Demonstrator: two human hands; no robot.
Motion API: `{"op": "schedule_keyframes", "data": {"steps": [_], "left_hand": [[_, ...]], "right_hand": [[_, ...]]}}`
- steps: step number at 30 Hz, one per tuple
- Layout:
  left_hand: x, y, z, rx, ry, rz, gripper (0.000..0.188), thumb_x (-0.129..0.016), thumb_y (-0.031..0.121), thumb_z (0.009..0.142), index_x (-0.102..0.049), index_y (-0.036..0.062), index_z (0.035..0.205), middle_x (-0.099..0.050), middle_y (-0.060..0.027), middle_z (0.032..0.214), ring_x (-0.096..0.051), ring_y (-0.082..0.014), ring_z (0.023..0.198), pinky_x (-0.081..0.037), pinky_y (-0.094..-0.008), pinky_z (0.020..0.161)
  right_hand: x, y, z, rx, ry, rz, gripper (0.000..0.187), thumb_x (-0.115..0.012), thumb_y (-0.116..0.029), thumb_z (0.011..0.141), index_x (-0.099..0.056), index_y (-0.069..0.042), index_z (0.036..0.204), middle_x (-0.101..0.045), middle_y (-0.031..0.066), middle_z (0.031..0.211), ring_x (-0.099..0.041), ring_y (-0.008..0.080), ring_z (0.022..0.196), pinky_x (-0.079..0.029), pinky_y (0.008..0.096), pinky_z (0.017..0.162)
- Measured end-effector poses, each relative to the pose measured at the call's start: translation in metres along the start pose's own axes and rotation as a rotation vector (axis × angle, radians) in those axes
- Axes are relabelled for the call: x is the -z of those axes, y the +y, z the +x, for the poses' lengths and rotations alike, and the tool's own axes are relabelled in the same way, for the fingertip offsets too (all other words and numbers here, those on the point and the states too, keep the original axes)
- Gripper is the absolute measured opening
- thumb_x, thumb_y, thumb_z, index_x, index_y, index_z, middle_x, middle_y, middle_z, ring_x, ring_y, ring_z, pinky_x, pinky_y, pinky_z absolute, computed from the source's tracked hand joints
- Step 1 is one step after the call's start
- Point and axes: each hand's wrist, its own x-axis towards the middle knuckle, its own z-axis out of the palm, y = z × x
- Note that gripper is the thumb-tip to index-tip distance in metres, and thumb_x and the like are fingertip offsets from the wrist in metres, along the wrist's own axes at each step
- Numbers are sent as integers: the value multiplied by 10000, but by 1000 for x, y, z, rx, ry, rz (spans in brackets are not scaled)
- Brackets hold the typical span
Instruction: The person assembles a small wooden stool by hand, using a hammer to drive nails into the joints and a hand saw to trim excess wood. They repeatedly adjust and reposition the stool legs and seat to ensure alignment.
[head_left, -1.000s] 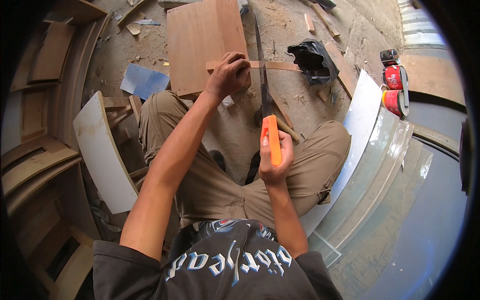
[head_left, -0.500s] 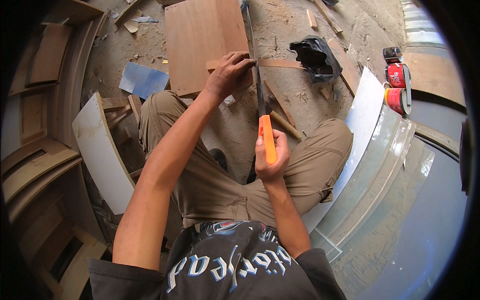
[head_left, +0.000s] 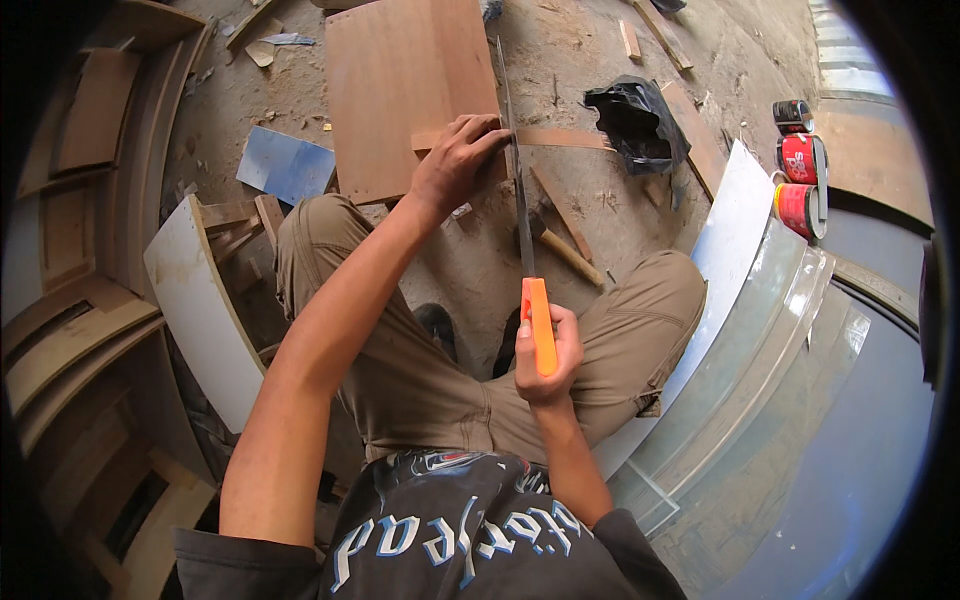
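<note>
My right hand [head_left: 556, 350] is wrapped round the orange handle of a handsaw [head_left: 523, 220]. The saw's long dark blade points away from me and crosses a thin wood strip [head_left: 560, 138] close to my left fingertips. My left hand [head_left: 458, 165] presses the strip down on a brown wooden box [head_left: 405, 75], its fingers bent over the strip at the box's right edge. To the right of the box the strip sticks out past the blade. A hammer [head_left: 568, 255] with a wooden handle lies on the floor below the strip, partly behind the saw.
A black plastic bag [head_left: 640, 120] sits beyond the strip's free end. Several cans [head_left: 797, 155] stand at the right by glass sheets [head_left: 740, 330]. A blue-white board [head_left: 287, 163] and wooden cabinet frames [head_left: 100, 250] are at the left. Offcuts and sawdust litter the floor.
My right hand has drawn the saw back toward my body, so more of the blade shows on my side of the strip. My left hand stays on the strip.
</note>
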Motion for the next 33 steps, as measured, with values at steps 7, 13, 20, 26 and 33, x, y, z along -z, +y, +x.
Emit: {"op": "schedule_keyframes", "data": {"steps": [7, 13, 20, 26, 33], "left_hand": [[-1, -3, 2, 10, 5, 32, 300, -668, -20, 820, -639, 38, 1113, -620, -128, 1122, -598, -338, 1072, -506, -419, 930], [-3, -2, 5, 34, 16, -8, 284, -666, -11, 828, -640, 42, 1106, -621, -131, 1133, -595, -346, 1086, -503, -424, 934], [1, -2, 3, 35, 20, -21, 294, -679, -2, 814, -641, 42, 1102, -621, -135, 1140, -588, -348, 1104, -494, -425, 948], [1, -1, 3, 51, 11, -7, 312, -687, -4, 798, -644, 42, 1104, -621, -132, 1148, -587, -344, 1109, -491, -421, 958], [2, 0, 5, 49, -1, -3, 324, -686, -8, 783, -651, 45, 1101, -620, -130, 1153, -588, -338, 1106, -492, -416, 972]], "right_hand": [[3, -3, -7, -43, 19, 2, 200, -645, -92, 910, -564, 30, 1047, -547, 17, 663, -508, 79, 571, -439, 251, 538], [2, -13, -3, -108, 0, 10, 188, -637, -84, 909, -565, 30, 1040, -566, 29, 695, -523, 75, 590, -444, 252, 545], [3, -7, 4, -67, -14, 56, 164, -624, -78, 919, -565, 23, 1033, -560, 25, 697, -517, 70, 593, -436, 256, 538], [9, -5, -26, -85, 0, 22, 245, -650, -117, 899, -578, 33, 1079, -606, 70, 749, -567, 101, 637, -487, 249, 616], [1, -13, 13, -51, -28, -67, 147, -632, -122, 915, -574, 9, 949, -573, 63, 659, -552, 125, 547, -456, 297, 529]]}}
